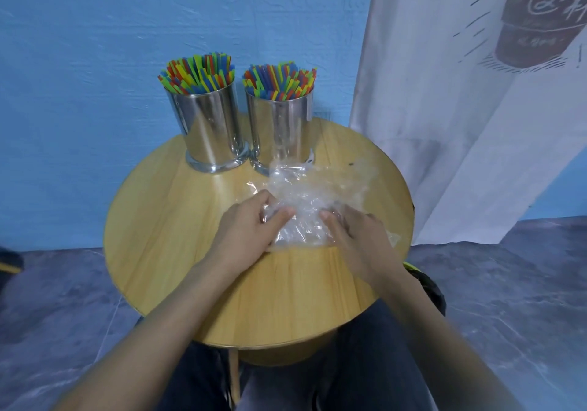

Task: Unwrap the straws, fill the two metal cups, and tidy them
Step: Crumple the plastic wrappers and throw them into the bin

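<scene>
Two shiny cylindrical metal cups (211, 128) (281, 125) upright, side by side at table's far edge, each full of upright multicoloured plastic straws (198, 72) (279, 81), crumpled clear plastic wrapper (313, 198) lying just before the right cup

Two straw-filled cups (209, 125) (281, 128) stand side by side behind the wrapper (314, 194) (mid-table (178, 220)).

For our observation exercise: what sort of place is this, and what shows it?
Probably a café or drinks-stall corner: two metal cups packed with coloured straws on a round wooden table, beside a hanging banner with a drawn drink cup.
</scene>
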Demonstrator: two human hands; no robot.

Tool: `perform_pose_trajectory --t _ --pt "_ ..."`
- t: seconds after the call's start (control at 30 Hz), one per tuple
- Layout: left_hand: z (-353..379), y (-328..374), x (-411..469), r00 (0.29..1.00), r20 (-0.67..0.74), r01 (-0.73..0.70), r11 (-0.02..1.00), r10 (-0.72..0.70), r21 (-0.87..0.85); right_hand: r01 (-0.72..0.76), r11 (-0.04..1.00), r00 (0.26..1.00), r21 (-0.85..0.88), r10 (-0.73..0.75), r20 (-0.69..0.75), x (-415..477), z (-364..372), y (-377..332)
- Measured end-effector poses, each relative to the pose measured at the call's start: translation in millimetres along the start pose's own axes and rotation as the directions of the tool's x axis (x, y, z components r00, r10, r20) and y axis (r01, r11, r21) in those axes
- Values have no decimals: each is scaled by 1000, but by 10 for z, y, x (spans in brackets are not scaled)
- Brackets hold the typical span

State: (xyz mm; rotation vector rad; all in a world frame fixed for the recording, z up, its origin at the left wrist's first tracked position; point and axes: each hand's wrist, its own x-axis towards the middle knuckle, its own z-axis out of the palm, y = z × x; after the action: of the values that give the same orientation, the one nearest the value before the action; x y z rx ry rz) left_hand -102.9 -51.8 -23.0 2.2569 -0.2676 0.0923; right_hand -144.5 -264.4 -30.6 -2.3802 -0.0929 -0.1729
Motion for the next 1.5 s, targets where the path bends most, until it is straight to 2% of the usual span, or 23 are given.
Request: perform_pose_trajectory --t 0.07,0.13,0.17,0.23,0.27,0.33,0.4,0.47,0.53,0.63,0.7,0.77,0.83,0.9,0.97,1.03,1.1,1.17,1.23,1.33,1.5 --pt "11 16 0 995 -95 1 990 13 143 -31 999 999 7 31 -22 31 -9 -22" --pt "43 3 -42 957 -216 -116 938 193 326 -60 998 997 -18 59 -53 85 -15 -40" --pt "65 -16 -66 909 -248 -226 895 336 384 -79 997 995 -19 78 -68 123 -8 -36" --pt "111 -61 -90 779 -195 -474 764 595 437 -98 995 990 -6 97 -103 191 -2 -23" --pt "138 -99 -81 749 -112 -554 709 654 436 -110 994 988 -11 108 -110 223 13 0" --pt "172 -151 -33 787 43 -574 706 615 415 -143 990 984 -4 142 -110 270 31 21" --pt "192 -198 29 862 90 -491 777 499 395 -119 992 984 -32 114 -135 267 29 47" --pt "213 -207 97 897 125 -437 805 424 400 29 981 978 -190 -67 -199 239 16 122" --pt "253 -210 155 902 160 -432 810 402 396 188 925 942 -329 -265 -206 193 13 217" --pt "310 -202 239 909 158 -417 831 386 369 328 867 905 -375 -402 -138 147 5 296" --pt "329 -198 249 908 156 -419 837 389 351 298 879 946 -371 -323 -5 140 -12 301" --pt "307 -194 232 901 151 -433 845 406 315 175 921 982 -349 -139 125 148 -44 281" --pt "259 -205 197 903 122 -429 851 412 302 94 934 985 -344 -37 168 149 -48 271" --pt "222 -226 122 909 62 -405 840 412 361 62 941 989 -333 -14 144 147 -57 252" --pt "177 -193 -34 941 -37 -276 824 337 495 63 953 993 -297 -31 113 143 -89 221" --pt "155 -101 -268 979 -105 -83 808 176 583 80 959 992 -271 -50 115 123 -101 191" --pt "173 18 -460 997 -60 -5 804 50 594 82 965 991 -249 -51 127 73 -104 177" --pt "253 137 -510 999 13 -48 853 48 520 38 984 995 -172 -21 102 -15 -129 203" --pt "384 289 -477 992 34 -122 926 118 357 -36 998 999 -46 37 34 -144 -193 267" --pt "752 645 -405 975 77 -218 956 207 196 -105 994 990 34 107 -97 -405 -352 430" --pt "1371 1199 -363 980 139 -120 983 139 -142 -142 985 964 98 160 -213 -797 -628 739"
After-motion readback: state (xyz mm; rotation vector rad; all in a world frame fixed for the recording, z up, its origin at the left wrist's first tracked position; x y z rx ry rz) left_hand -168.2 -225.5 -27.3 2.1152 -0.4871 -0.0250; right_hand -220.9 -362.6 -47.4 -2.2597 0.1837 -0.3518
